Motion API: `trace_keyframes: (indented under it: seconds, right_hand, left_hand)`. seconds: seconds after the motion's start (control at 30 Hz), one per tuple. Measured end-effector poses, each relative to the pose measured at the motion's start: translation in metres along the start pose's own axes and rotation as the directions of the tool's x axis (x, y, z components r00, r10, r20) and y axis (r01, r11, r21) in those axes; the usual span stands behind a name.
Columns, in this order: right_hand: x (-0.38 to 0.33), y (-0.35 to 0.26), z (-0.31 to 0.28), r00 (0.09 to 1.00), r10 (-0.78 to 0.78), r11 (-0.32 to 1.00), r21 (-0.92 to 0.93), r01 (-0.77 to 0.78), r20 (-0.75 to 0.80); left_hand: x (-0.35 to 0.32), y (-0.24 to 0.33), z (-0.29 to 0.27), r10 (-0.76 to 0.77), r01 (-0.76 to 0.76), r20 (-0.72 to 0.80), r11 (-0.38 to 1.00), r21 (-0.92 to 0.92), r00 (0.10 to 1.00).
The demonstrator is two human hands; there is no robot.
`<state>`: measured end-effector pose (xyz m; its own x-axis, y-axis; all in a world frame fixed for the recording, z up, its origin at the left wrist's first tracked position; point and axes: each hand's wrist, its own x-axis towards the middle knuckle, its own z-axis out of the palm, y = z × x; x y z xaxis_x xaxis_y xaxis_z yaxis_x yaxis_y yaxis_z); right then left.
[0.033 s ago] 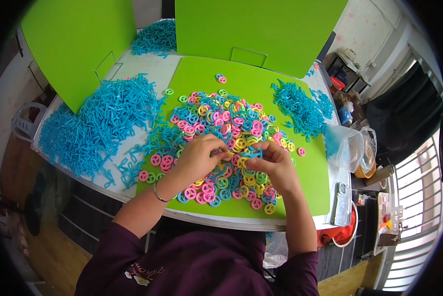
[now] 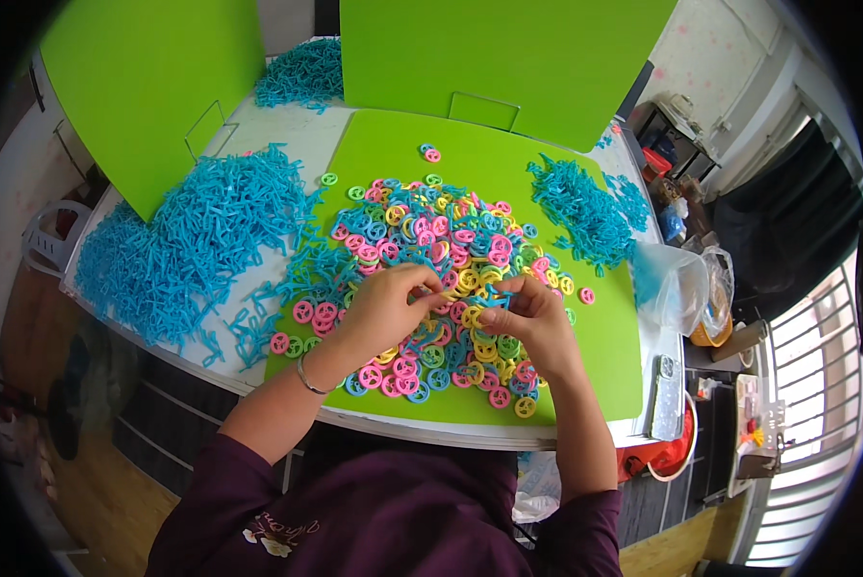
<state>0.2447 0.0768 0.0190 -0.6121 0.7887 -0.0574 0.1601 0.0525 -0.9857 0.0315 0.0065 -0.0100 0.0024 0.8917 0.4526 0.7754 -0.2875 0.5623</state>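
Over the heap (image 2: 439, 227), the left hand (image 2: 385, 306) is pinching a yellow piece (image 2: 450, 296) at its fingertips. The right hand (image 2: 539, 325), also over the heap, is grasping a blue piece (image 2: 496, 297) between thumb and fingers.

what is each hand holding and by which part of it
The left hand pinches a small yellow piece between thumb and fingers; the right hand pinches a blue piece. Which part of either is gripped is too small to tell.
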Motion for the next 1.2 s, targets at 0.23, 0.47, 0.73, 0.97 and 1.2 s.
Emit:
trace_keyframes:
  seconds: [0.23,0.47,0.73,0.97,1.2]
  right_hand:
    - [0.003,0.006,0.006,0.999,0.047,0.969,0.242,-0.042,-0.014]
    - [-0.003,0.004,0.028,0.969,-0.113,0.957,0.238,0.166,-0.22]
    - [-0.002,0.014,0.034,0.966,-0.12,0.936,0.298,0.187,-0.23]
    - [-0.007,0.016,0.046,0.976,-0.096,0.971,0.198,0.136,-0.195]
    - [-0.011,-0.001,0.045,0.832,-0.529,0.775,-0.494,0.394,-0.166]
  left_hand:
    - [0.001,0.014,-0.007,-0.273,0.398,0.306,0.408,-0.822,0.912]
    - [-0.003,0.013,-0.002,-0.32,0.381,0.307,0.204,-0.902,0.897]
    - [-0.004,0.013,-0.002,-0.342,0.33,0.24,0.237,-0.914,0.908]
    - [-0.005,0.016,-0.003,-0.319,0.271,0.152,0.373,-0.887,0.935]
    - [-0.005,0.015,-0.004,-0.311,0.286,0.152,0.448,-0.847,0.938]
